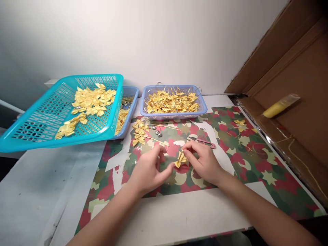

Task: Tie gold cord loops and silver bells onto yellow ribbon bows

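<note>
A small yellow ribbon bow [178,163] with a gold cord hangs between my hands, low over the table. My right hand [203,162] pinches it by the cord, thumb against fingertips. Beside it my left hand [151,169] is open, its fingers curved and apart; the thumb tip reaches the bow's left edge, and I cannot tell if it touches. Several loose yellow bows [139,131] lie beyond my left hand. Near them are small silver bells [158,133] and thin gold cords [166,127]. Pink-handled scissors or tweezers [208,142] lie behind my right hand, partly covered.
A turquoise basket [57,145] of yellow bows stands tilted at left, overlapping a blue basket [132,109]. Another blue basket [173,117] at the back is heaped with corded bows. Cardboard [294,68] borders the right side, with a yellow-filled tube [280,106]. A patterned sheet [246,150] covers the table.
</note>
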### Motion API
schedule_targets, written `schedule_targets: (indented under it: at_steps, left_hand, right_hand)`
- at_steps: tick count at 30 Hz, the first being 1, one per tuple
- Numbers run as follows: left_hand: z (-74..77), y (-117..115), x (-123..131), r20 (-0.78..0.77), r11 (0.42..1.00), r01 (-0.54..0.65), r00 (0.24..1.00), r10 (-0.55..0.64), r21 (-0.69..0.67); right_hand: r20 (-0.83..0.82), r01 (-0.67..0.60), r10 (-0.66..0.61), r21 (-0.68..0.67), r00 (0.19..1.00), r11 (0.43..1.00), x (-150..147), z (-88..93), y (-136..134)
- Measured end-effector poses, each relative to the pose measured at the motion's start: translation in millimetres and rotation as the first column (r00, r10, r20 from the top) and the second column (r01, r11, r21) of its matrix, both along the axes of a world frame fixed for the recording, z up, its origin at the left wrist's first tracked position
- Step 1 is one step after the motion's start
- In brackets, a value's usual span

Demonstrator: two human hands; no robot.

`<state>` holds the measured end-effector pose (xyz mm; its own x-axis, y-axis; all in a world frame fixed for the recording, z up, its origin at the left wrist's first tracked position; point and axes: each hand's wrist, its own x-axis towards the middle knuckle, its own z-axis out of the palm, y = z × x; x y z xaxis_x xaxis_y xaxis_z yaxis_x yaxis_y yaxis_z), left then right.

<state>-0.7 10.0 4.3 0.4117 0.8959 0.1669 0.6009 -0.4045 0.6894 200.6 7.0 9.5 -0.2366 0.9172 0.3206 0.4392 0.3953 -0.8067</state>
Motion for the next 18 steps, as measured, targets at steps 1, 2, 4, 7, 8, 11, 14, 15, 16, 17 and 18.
schedule_targets:
  at_steps: [1,2,4,7,8,11,14,15,16,17,18]
  left_hand:
    - [-0.9,-3,4,-0.012,0.995,0.024,1.000,-0.025,-0.095]
    - [-2.0,-7,8,-0.015,0.986,0.034,0.999,-0.037,-0.164]
    - [-4.6,-12,15,0.013,0.969,0.024,1.000,-0.021,-0.244]
    - [-7.8,-17,21,0.101,0.950,-0.017,0.994,0.052,-0.313]
    - [-8.5,-18,21,0.134,0.946,-0.028,0.988,0.075,-0.322]
    - [-9.7,-18,20,0.227,0.951,-0.038,0.968,0.111,-0.307]
    - [-10.3,-18,19,0.287,0.971,-0.013,0.954,0.084,-0.240]
    - [-10.3,-19,19,0.295,0.978,-0.007,0.953,0.070,-0.210]
    - [-10.1,-19,20,0.302,0.984,-0.002,0.952,0.057,-0.180]
    - [-9.8,-20,20,0.309,0.988,0.001,0.950,0.047,-0.153]
    - [-9.3,-20,20,0.316,0.992,0.000,0.948,0.041,-0.130]
  right_hand:
    - [-0.029,0.016,-0.015,0.049,0.999,0.999,-1,-0.8,-2]
    - [-0.062,0.032,-0.027,0.082,0.998,0.996,-3,-1.6,-5]
    - [-0.118,0.050,-0.036,0.118,0.992,0.992,-6,-3.4,-10]
    - [-0.167,0.050,-0.026,0.141,0.986,0.989,-9,-5.1,-15]
    - [-0.173,0.045,-0.019,0.148,0.985,0.988,-9,-5.4,-16]
    - [-0.162,0.026,0.004,0.184,0.987,0.983,-10,-6.3,-19]
    - [-0.160,0.022,0.014,0.218,0.987,0.976,-10,-8.4,-21]
    - [-0.167,0.027,0.011,0.221,0.986,0.975,-11,-9.5,-22]
    - [-0.175,0.036,0.003,0.219,0.985,0.975,-12,-10.8,-24]
    - [-0.182,0.053,-0.012,0.219,0.983,0.974,-13,-12.1,-25]
    - [-0.192,0.077,-0.033,0.225,0.981,0.971,-14,-13.4,-26]
